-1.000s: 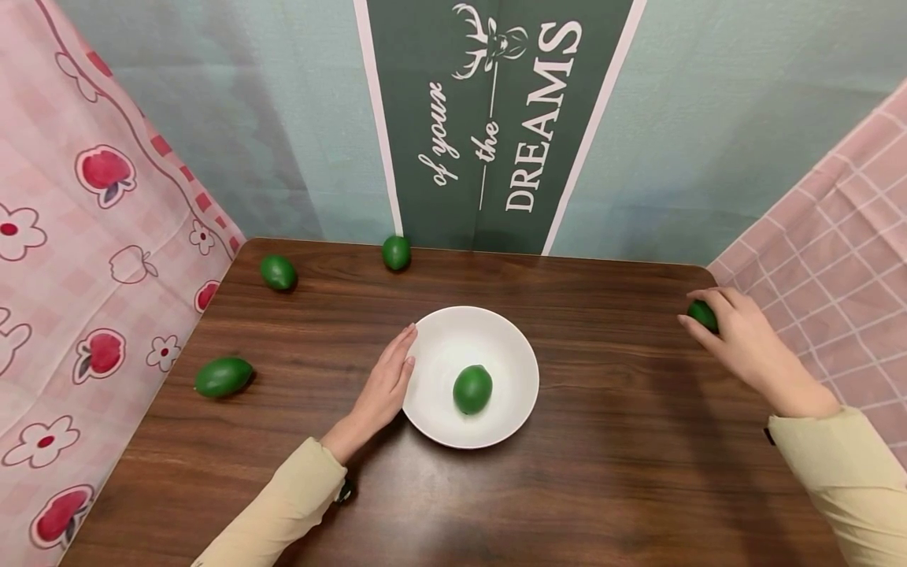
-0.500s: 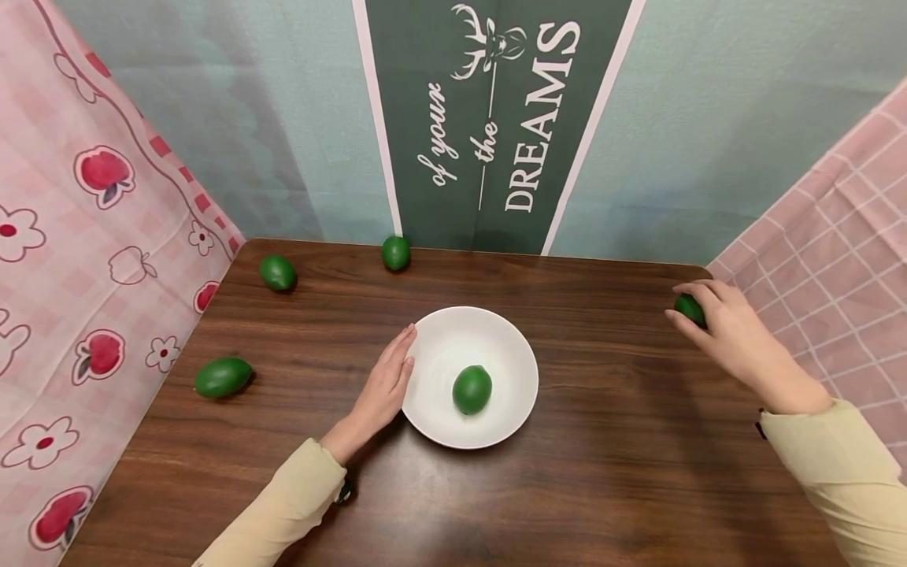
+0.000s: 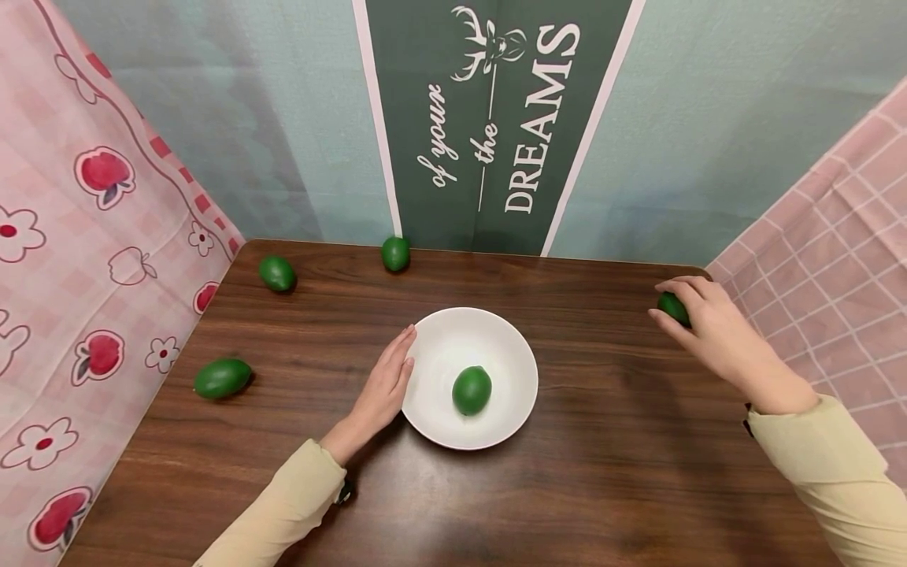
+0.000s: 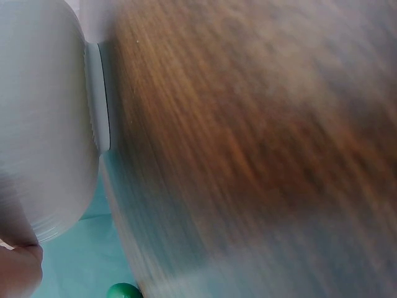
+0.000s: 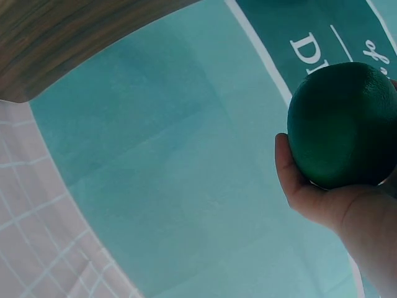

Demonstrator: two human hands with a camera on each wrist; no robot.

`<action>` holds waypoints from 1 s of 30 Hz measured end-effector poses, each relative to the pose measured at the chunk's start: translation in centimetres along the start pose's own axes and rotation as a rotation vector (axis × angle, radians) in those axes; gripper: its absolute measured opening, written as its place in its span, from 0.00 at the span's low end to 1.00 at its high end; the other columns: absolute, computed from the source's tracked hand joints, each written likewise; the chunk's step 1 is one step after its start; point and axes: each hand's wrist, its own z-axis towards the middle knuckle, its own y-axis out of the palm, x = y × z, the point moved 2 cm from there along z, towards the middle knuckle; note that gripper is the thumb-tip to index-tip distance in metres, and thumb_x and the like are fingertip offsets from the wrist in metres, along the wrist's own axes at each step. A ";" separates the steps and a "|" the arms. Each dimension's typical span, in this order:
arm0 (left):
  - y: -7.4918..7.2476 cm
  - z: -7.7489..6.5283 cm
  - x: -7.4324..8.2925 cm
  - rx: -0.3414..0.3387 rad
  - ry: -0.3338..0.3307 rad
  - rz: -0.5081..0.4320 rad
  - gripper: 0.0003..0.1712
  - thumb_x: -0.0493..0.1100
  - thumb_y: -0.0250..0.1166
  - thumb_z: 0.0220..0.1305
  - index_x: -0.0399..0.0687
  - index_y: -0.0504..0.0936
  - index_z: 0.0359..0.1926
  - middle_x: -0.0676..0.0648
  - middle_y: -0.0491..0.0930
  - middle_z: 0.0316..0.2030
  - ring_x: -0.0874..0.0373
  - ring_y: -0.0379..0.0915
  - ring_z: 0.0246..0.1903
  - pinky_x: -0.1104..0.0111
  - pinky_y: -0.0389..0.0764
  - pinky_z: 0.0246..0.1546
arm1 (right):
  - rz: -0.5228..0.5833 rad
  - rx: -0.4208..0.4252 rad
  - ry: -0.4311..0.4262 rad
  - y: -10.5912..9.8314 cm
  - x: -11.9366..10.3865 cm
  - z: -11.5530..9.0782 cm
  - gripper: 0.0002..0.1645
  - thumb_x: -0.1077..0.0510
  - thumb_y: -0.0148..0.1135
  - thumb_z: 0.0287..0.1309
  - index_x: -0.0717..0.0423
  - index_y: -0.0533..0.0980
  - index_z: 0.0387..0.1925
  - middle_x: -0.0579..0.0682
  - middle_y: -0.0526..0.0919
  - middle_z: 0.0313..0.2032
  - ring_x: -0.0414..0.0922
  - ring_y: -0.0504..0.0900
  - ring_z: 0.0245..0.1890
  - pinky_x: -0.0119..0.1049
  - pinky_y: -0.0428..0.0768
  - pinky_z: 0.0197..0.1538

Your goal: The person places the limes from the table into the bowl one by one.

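Over the right side of the table, my right hand grips a green lime, fingers on one side and thumb on the other. The same lime looks large and dark in the right wrist view. My left hand rests against the left side of a white bowl, fingers straight along its rim. Another green lime lies inside the bowl. In the left wrist view the bowl's outer wall fills the left side, with a bit of the left hand touching it below.
Three more limes lie on the brown wooden table: one lime at the left, one lime near the far left corner, one lime at the back edge. Cloths hang behind and at both sides, including a pink checked cloth.
My right hand has moved a little to the left, carrying the lime from the table's right edge. The left hand, the bowl and the other limes have stayed in place.
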 end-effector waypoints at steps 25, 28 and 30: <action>-0.1 0.0 0.1 0.005 0.006 0.003 0.22 0.33 0.47 0.67 0.32 0.63 0.62 0.40 0.62 0.63 0.49 0.55 0.63 0.59 0.58 0.61 | 0.014 -0.010 -0.107 0.7 -3.0 1.8 0.18 0.65 0.64 0.49 0.68 0.72 0.43 0.64 0.72 0.44 0.62 0.68 0.44 0.54 0.67 0.44; -0.1 0.0 0.1 0.007 0.010 0.000 0.23 0.33 0.48 0.67 0.32 0.63 0.62 0.40 0.62 0.63 0.49 0.56 0.63 0.59 0.57 0.61 | 0.020 -0.001 -0.131 0.8 -3.2 2.0 0.18 0.65 0.64 0.49 0.67 0.72 0.43 0.64 0.72 0.44 0.62 0.68 0.44 0.54 0.68 0.43; -0.1 0.0 0.1 0.008 0.013 -0.001 0.23 0.33 0.48 0.67 0.32 0.63 0.62 0.39 0.62 0.63 0.49 0.56 0.63 0.59 0.57 0.61 | 0.025 0.005 -0.143 1.0 -3.4 2.2 0.19 0.64 0.64 0.49 0.67 0.72 0.43 0.64 0.72 0.44 0.62 0.68 0.44 0.54 0.68 0.43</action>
